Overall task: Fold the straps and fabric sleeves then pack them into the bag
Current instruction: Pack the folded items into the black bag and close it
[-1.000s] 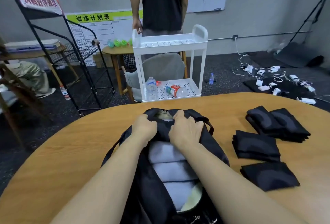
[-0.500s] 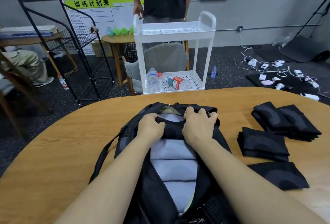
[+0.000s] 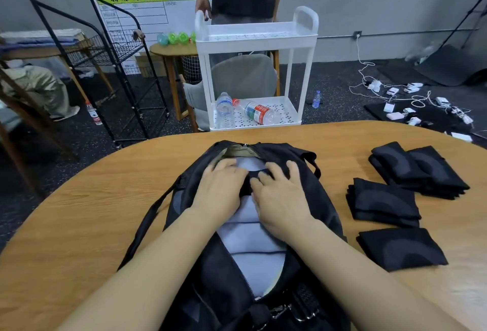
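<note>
1. One wooden table [image 3: 79, 225] ran out of view at the near edge, carrying everything.
2. Its black bag [image 3: 210, 291] lay unzipped in the middle, pale folded pieces [image 3: 247, 241] packed inside; the bag's near end was cut off.
3. Three piles of black folded sleeves [image 3: 384, 204] waited to the right.
4. Both hands lay flat in the opening, fingers spread: left hand [image 3: 220, 188] and right hand [image 3: 279, 196] pressed a dark piece, mostly hidden beneath them.

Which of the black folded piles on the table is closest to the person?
The single flat folded piece at the bottom right, nearest the right forearm. The other two piles sit farther back and look thicker.
</note>
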A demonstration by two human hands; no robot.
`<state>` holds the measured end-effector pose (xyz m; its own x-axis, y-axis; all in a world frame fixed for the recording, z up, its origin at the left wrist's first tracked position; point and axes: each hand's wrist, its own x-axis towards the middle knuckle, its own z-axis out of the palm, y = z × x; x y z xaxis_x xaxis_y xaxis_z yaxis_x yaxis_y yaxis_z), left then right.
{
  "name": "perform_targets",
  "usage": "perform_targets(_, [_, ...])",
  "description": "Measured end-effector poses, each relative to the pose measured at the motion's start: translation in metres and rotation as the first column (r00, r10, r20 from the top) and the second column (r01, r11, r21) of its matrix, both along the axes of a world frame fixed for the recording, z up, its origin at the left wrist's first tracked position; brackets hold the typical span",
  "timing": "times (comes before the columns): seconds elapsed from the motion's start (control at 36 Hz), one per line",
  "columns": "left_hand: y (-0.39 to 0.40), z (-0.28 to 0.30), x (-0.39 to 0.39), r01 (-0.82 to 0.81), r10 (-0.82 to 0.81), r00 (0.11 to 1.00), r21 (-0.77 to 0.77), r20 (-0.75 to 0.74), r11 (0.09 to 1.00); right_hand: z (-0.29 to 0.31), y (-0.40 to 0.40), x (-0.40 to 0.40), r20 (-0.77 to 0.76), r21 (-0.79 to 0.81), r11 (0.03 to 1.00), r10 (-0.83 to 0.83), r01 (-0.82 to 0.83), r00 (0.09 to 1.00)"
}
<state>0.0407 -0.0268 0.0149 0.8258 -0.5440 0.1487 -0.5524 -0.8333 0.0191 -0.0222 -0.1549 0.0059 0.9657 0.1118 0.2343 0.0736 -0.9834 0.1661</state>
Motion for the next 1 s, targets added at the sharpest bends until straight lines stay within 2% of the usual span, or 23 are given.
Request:
perform_targets(0.11, [0.007, 0.003, -0.014, -0.027, 0.043, 0.995, 0.177, -0.088, 0.984, 0.000, -0.007, -0.011, -0.174, -0.091, 0.996, 0.005, -0.021, 0.985])
perform_targets(0.19, [0.007, 0.010, -0.017, -0.019, 0.063, 0.987, 0.282, -0.150, 0.959, 0.004, -0.008, -0.014, -0.196, -0.084, 0.996, -0.006, -0.010, 0.981])
perform_targets(0.31, [0.006, 0.015, -0.014, 0.006, 0.072, 0.974, 0.342, -0.216, 0.940, 0.004, -0.008, -0.014, -0.215, -0.063, 0.998, -0.035, 0.022, 0.976])
perform_targets(0.39, [0.008, 0.017, -0.014, 0.029, 0.042, 0.976, 0.320, -0.212, 0.947, 0.006, -0.009, -0.014, -0.211, -0.059, 0.998, -0.050, 0.039, 0.976])
perform_targets(0.44, [0.009, 0.020, -0.016, 0.024, 0.025, 0.981, 0.247, -0.192, 0.969, 0.009, -0.010, -0.015, -0.186, -0.047, 0.998, -0.054, 0.046, 0.981])
perform_targets(0.58, [0.009, 0.028, -0.024, -0.031, 0.020, 0.986, -0.066, -0.163, 0.997, 0.019, -0.016, -0.026, -0.042, 0.075, 0.996, -0.047, 0.050, 0.998])
perform_targets(0.67, [0.000, 0.030, -0.030, -0.047, 0.005, 0.989, -0.281, -0.150, 0.959, 0.030, -0.025, -0.039, 0.061, 0.144, 0.987, -0.086, 0.077, 0.994])
perform_targets(0.78, [-0.027, 0.031, -0.043, 0.016, -0.072, 0.993, -0.513, -0.089, 0.858, 0.029, -0.046, -0.062, 0.227, 0.247, 0.961, -0.179, 0.121, 0.957])
perform_targets(0.86, [-0.058, 0.032, -0.062, 0.063, -0.112, 0.993, -0.592, -0.047, 0.804, 0.019, -0.072, -0.083, 0.333, 0.367, 0.919, -0.275, 0.145, 0.902])
perform_targets(1.0, [-0.115, 0.025, -0.107, 0.117, -0.200, 0.977, -0.598, -0.074, 0.793, -0.003, -0.116, -0.125, 0.352, 0.429, 0.865, -0.424, 0.259, 0.835])
